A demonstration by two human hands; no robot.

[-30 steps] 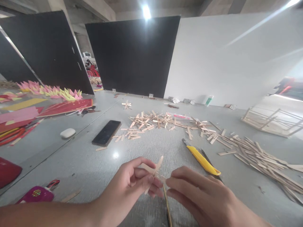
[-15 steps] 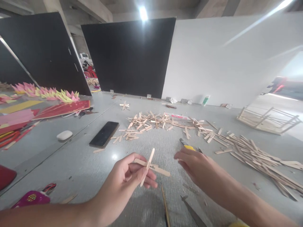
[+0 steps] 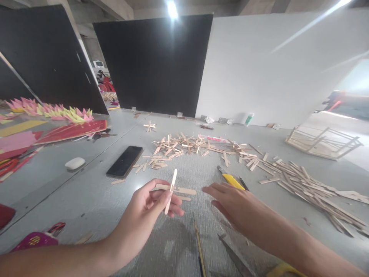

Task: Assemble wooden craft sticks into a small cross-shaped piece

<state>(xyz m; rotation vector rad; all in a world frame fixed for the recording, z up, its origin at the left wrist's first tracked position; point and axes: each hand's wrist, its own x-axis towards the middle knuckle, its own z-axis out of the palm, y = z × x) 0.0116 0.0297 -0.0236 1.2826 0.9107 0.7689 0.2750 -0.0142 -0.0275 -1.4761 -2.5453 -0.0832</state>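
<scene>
Left fingers (image 3: pixel 163 199) pinching sticks (image 3: pixel 173 180), phone (image 3: pixel 125 161) beyond, right hand (image 3: pixel 233 197) partly hiding cutter (image 3: pixel 231 180)

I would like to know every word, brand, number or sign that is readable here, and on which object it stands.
No text can be read.
White-and-green tube: too small and blurred.
Red-and-white strip: too blurred to read.
Wooden sticks in the left hand: no legible lettering.
</scene>
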